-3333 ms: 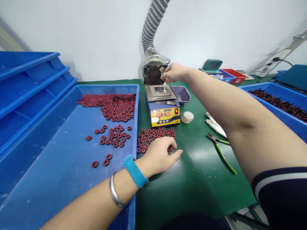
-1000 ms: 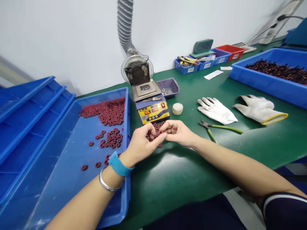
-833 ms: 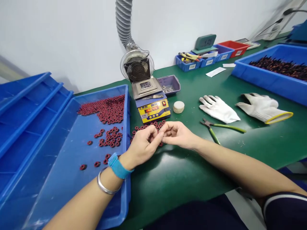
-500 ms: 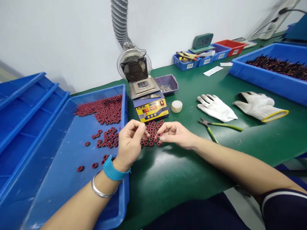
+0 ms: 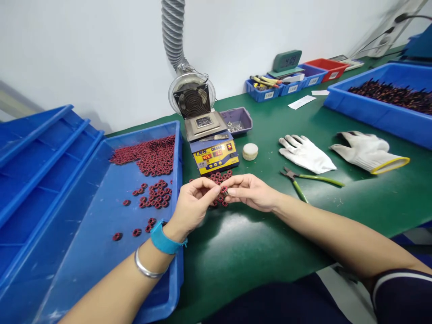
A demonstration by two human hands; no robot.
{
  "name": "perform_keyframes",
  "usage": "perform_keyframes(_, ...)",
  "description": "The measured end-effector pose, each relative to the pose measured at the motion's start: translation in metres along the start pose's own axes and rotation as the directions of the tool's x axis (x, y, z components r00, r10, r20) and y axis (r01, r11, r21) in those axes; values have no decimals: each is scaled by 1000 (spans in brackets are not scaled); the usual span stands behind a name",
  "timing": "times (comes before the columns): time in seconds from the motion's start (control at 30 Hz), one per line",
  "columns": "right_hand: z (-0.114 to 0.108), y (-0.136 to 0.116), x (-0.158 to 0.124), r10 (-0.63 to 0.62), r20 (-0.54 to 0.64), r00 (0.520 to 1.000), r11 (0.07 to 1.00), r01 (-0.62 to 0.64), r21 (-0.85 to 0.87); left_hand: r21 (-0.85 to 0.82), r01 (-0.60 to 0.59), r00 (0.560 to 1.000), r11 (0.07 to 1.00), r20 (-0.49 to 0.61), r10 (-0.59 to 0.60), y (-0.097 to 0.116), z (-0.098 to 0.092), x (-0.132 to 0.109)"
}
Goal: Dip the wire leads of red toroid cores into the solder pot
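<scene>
My left hand (image 5: 193, 203) and my right hand (image 5: 251, 191) meet fingertip to fingertip over the green mat. Between them they pinch one small red wound ring coil (image 5: 223, 190). Just behind the hands lies a loose heap of the same red coils (image 5: 219, 177), in front of a blue and yellow solder pot (image 5: 212, 146). More red coils (image 5: 148, 155) lie spread in the big blue tray (image 5: 101, 234) under my left forearm. A blue band and a metal bangle sit on my left wrist.
A fume fan on a grey hose (image 5: 193, 99) stands behind the solder pot, with a purple dish (image 5: 238, 120) and a white round block (image 5: 250, 151) beside it. Two white gloves (image 5: 307, 153) and green-handled pliers (image 5: 303, 180) lie right. A blue bin of dark coils (image 5: 388, 103) sits far right.
My right hand came back from the fan to the heap. Half a second ago the hands were apart; now they have closed together on one coil.
</scene>
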State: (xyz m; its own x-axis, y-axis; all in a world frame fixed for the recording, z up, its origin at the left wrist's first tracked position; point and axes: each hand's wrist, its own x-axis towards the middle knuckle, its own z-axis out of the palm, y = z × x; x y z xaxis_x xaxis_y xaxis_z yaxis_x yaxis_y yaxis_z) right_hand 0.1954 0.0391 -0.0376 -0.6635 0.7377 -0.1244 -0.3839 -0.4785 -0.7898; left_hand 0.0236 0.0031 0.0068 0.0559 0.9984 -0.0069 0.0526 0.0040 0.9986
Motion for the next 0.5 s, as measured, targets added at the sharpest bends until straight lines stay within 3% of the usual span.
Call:
perform_keyframes(0.1, -1, -1, 0, 4, -2, 1000, 1000, -4, 0, 6, -66, 997, 998, -43, 66, 1, -4, 0)
perform_keyframes(0.3, -6, -14, 2, -53, -26, 998, 998, 53, -20, -52, -147, 962, 988, -239, 131, 1, -10, 1)
perform_keyframes(0.4, -11, -39, 13, -126, -81, 989, 981, 112, -158, -39, -90, 972, 995, -220, 79, -2, -7, 3)
perform_keyframes(0.5, -11, -79, 41, -251, -147, 957, 885, 166, -434, -16, -39, 984, 999, -173, 36, -3, -3, 4)
